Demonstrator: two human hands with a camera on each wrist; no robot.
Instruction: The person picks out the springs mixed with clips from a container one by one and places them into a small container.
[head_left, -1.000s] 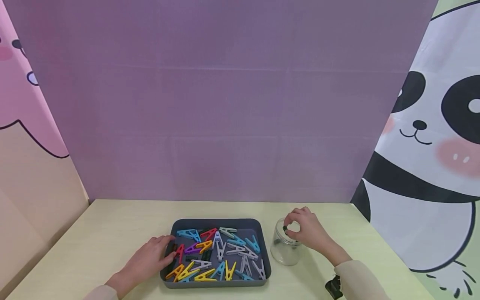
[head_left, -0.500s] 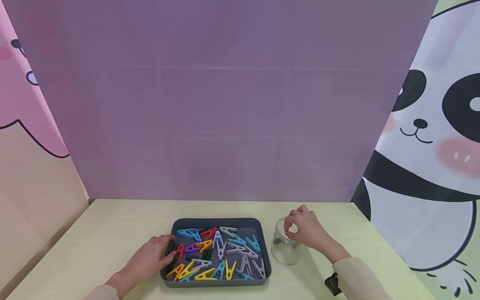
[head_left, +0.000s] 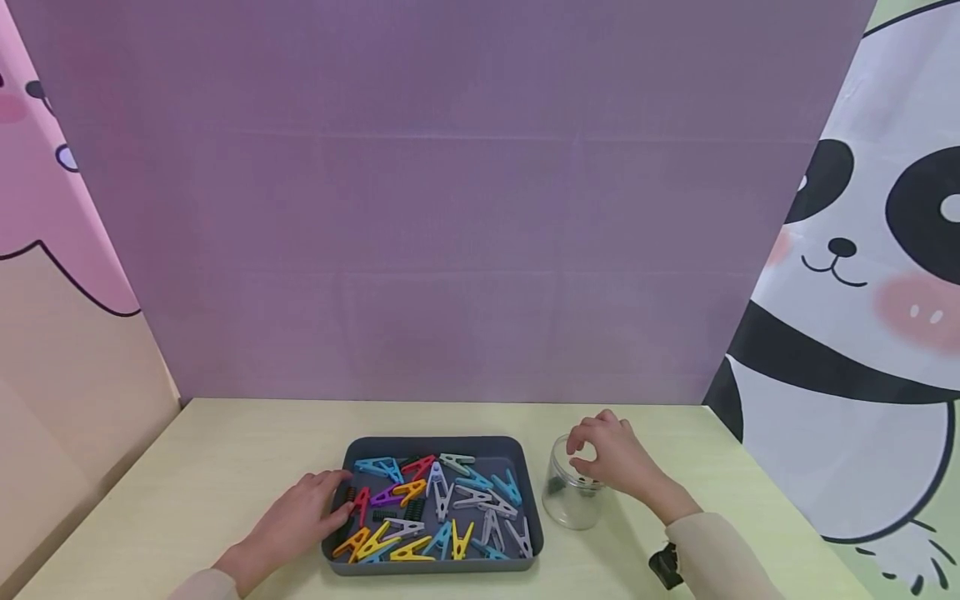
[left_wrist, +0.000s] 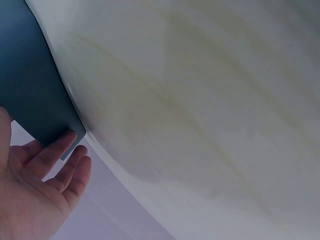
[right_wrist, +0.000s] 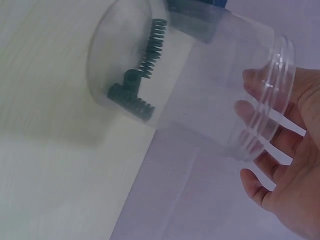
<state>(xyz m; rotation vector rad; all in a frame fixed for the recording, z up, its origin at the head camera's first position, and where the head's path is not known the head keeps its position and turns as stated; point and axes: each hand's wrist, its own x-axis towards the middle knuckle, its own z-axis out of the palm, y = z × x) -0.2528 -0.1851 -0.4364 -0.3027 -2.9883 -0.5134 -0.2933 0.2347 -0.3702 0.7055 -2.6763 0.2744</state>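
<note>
My left hand point(head_left: 303, 508) rests on the left side of a dark grey tray point(head_left: 517, 565), fingers relaxed against its edge. Low in the left wrist view, the same hand's fingers touch the tray's corner. Plastic clothespins in several colours, such as a yellow clothespin point(head_left: 460, 542), lie in the tray along with some dark springs point(head_left: 412, 509). At the mouth of a clear jar point(head_left: 573, 508), my right hand point(head_left: 613, 457) holds nothing, thumb and forefinger apart. Through the jar's wall in the right wrist view, a dark coil spring point(right_wrist: 154, 47) and other dark coiled pieces point(right_wrist: 131, 102) show at the bottom.
Tray and jar stand side by side on a pale wooden table point(head_left: 247, 450). Behind the table rises a purple cloth panel point(head_left: 450, 250). A panda picture point(head_left: 862, 350) covers the right side. A small black device point(head_left: 665, 568) sits at the right sleeve.
A small dark piece pinched in my right hand a second ago has left the fingers, which have parted over the jar. My left hand and the tray hold their place.
</note>
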